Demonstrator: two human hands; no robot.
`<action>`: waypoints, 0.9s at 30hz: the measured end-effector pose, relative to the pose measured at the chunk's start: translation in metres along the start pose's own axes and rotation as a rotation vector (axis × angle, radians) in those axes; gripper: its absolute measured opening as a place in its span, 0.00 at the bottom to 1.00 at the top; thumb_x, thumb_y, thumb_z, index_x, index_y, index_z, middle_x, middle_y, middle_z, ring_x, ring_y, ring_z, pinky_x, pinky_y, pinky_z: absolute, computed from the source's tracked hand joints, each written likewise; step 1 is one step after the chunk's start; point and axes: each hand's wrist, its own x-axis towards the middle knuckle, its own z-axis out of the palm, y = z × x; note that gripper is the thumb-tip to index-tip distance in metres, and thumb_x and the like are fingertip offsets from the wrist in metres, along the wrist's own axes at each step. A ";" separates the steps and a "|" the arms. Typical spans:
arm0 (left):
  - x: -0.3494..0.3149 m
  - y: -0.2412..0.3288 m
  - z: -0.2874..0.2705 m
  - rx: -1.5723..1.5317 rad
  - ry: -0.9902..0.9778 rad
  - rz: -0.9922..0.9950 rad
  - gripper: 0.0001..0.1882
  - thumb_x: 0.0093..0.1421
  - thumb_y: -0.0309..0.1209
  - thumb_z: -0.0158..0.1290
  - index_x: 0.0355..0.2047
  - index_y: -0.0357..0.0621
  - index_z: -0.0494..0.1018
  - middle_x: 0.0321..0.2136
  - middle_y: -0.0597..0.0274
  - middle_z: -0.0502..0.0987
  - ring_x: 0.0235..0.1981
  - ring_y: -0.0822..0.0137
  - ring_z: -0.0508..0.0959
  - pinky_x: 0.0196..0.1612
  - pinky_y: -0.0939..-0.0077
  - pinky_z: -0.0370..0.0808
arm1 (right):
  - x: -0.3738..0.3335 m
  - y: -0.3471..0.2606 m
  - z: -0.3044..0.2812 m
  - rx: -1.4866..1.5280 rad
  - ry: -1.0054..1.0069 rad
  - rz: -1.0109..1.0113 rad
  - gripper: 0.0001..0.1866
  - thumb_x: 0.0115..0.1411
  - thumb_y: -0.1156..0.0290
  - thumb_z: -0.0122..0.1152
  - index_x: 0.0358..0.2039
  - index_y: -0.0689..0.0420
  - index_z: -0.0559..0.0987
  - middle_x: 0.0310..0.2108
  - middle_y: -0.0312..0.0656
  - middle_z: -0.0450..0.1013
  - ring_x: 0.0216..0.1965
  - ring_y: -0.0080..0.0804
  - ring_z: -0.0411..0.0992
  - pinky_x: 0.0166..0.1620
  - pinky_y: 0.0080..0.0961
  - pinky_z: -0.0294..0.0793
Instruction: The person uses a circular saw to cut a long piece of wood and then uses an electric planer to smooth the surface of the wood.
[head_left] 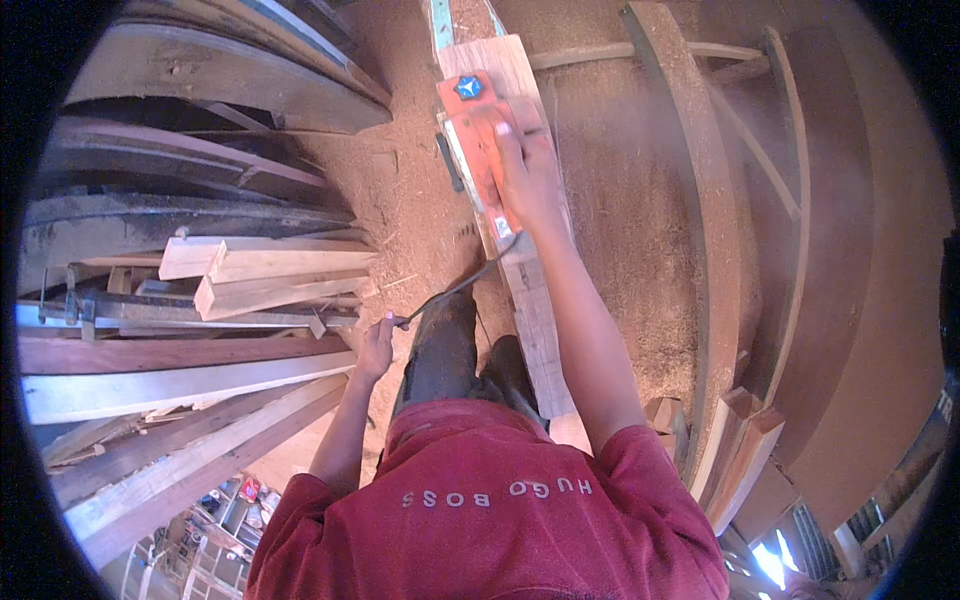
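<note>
My right hand (525, 175) has its fingers closed over the top of the orange power planer (478, 140), which sits on the long wooden plank (535, 320) running away from me. My left hand (377, 345) pinches the planer's black cord (450, 292) beside my leg, above the sawdust-covered floor (400, 200).

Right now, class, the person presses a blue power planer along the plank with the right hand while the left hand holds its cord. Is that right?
Not quite: the power planer is orange, not blue, as the head view shows. The right hand does press it along the plank, and the left hand holds its cord.
</note>
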 end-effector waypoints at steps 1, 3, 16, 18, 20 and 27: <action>0.007 -0.002 -0.002 -0.021 0.005 -0.044 0.32 0.75 0.49 0.33 0.40 0.35 0.80 0.37 0.52 0.82 0.44 0.58 0.78 0.52 0.64 0.71 | 0.019 -0.009 0.006 -0.030 0.009 -0.044 0.29 0.71 0.52 0.48 0.23 0.67 0.74 0.14 0.42 0.68 0.16 0.32 0.72 0.23 0.35 0.69; 0.015 0.003 0.000 -0.112 -0.051 -0.066 0.37 0.73 0.57 0.28 0.44 0.40 0.79 0.45 0.56 0.80 0.54 0.58 0.75 0.56 0.57 0.71 | 0.051 -0.023 0.018 -0.091 0.035 -0.060 0.29 0.71 0.51 0.48 0.27 0.67 0.75 0.15 0.45 0.70 0.14 0.31 0.71 0.21 0.33 0.69; -0.001 0.017 0.036 -0.279 -0.059 0.055 0.42 0.72 0.61 0.24 0.32 0.38 0.78 0.34 0.55 0.81 0.43 0.60 0.79 0.55 0.62 0.69 | 0.043 0.005 -0.031 -0.050 -0.106 0.093 0.25 0.71 0.49 0.47 0.48 0.61 0.77 0.28 0.43 0.77 0.33 0.33 0.77 0.39 0.29 0.74; -0.019 -0.021 0.035 -0.065 -0.033 0.047 0.43 0.72 0.60 0.24 0.28 0.35 0.78 0.29 0.56 0.80 0.39 0.60 0.78 0.53 0.63 0.70 | -0.047 0.018 -0.061 -0.102 -0.062 0.108 0.25 0.71 0.51 0.47 0.51 0.63 0.76 0.35 0.44 0.78 0.41 0.34 0.76 0.46 0.30 0.73; -0.047 -0.030 0.047 -0.082 -0.080 0.091 0.40 0.74 0.54 0.27 0.29 0.32 0.78 0.28 0.54 0.80 0.37 0.60 0.79 0.53 0.62 0.71 | -0.149 0.026 -0.105 -0.128 -0.076 0.150 0.24 0.72 0.55 0.47 0.52 0.65 0.75 0.45 0.47 0.76 0.50 0.37 0.73 0.53 0.35 0.70; -0.145 -0.018 0.130 0.368 -0.465 0.304 0.29 0.74 0.45 0.38 0.28 0.35 0.77 0.31 0.46 0.79 0.37 0.51 0.79 0.47 0.60 0.72 | -0.495 0.075 -0.212 0.114 -0.110 0.525 0.28 0.67 0.52 0.48 0.48 0.69 0.78 0.32 0.45 0.77 0.33 0.33 0.74 0.38 0.31 0.73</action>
